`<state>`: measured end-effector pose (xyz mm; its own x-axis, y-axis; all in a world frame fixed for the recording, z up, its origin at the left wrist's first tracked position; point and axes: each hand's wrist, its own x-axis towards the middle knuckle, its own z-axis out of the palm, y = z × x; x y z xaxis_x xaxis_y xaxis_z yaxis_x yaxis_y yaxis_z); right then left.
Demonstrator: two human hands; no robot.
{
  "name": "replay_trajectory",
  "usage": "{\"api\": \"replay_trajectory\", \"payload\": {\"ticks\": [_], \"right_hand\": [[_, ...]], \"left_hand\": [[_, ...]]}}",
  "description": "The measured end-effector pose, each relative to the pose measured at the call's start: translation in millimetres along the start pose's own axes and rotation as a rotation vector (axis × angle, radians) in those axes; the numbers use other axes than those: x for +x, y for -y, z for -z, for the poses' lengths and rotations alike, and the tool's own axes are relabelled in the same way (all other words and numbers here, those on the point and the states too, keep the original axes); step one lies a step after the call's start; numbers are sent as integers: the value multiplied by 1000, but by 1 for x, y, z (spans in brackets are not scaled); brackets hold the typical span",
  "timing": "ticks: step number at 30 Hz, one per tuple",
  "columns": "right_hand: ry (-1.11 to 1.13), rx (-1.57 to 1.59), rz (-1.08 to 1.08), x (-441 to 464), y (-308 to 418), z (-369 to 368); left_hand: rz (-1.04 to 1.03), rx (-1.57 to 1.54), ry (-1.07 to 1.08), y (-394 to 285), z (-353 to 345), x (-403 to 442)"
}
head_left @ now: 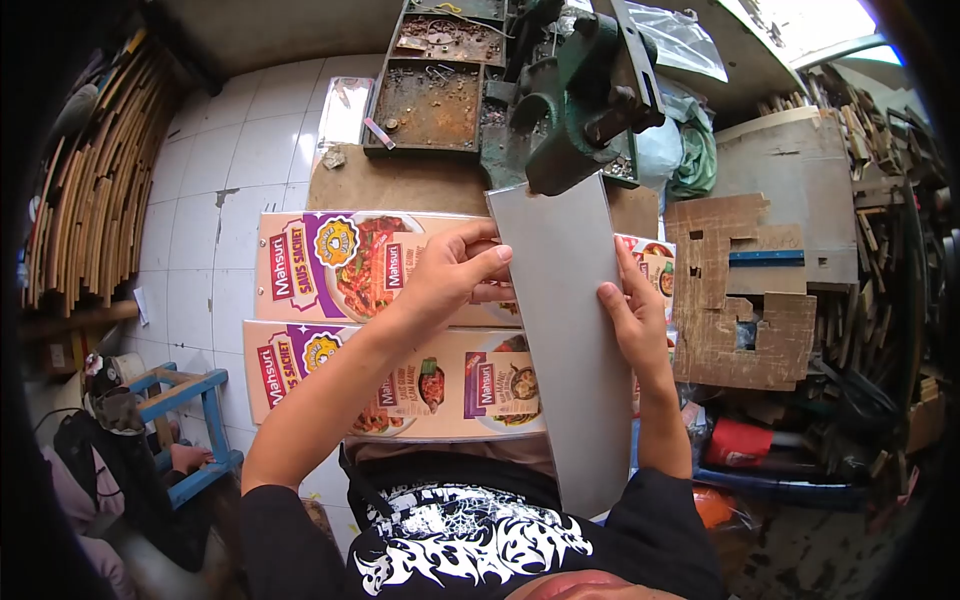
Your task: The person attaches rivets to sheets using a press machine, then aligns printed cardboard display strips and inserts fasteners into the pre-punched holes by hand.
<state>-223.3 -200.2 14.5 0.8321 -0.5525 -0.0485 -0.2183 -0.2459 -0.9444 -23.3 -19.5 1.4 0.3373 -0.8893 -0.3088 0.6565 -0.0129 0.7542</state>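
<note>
A long grey flat panel [572, 340] slants from the green machine [575, 120] down toward my torso. Its far end sits at the machine's head; whether it touches is hidden. My left hand [468, 268] pinches the panel's left edge between thumb and fingers. On the opposite edge, my right hand [637, 308] grips with the thumb on top and fingers along the side. Beneath the panel lie two printed Mahsuri sauce boards, a far board [290, 265] and a near board [440, 395], both partly covered by my forearm and the panel.
A rusty compartment tray [430, 105] with small metal bits adjoins the machine. Cut brown boards [740, 300] lean at right, beside green and clear plastic bags [695, 155]. Stacked brown sheets [95, 190] stand at far left. A blue-framed stool [185, 420] is at lower left, near a person's hand or foot.
</note>
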Motion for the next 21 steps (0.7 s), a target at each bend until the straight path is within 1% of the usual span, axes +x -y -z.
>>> {"api": "replay_trajectory", "payload": {"ticks": [15,21], "right_hand": [[20,55,-44,0,12,-2],[13,14,-38,1,11,0]], "left_hand": [[-13,-8,38,0,0,2],[-7,-3,41,1,0,3]]}}
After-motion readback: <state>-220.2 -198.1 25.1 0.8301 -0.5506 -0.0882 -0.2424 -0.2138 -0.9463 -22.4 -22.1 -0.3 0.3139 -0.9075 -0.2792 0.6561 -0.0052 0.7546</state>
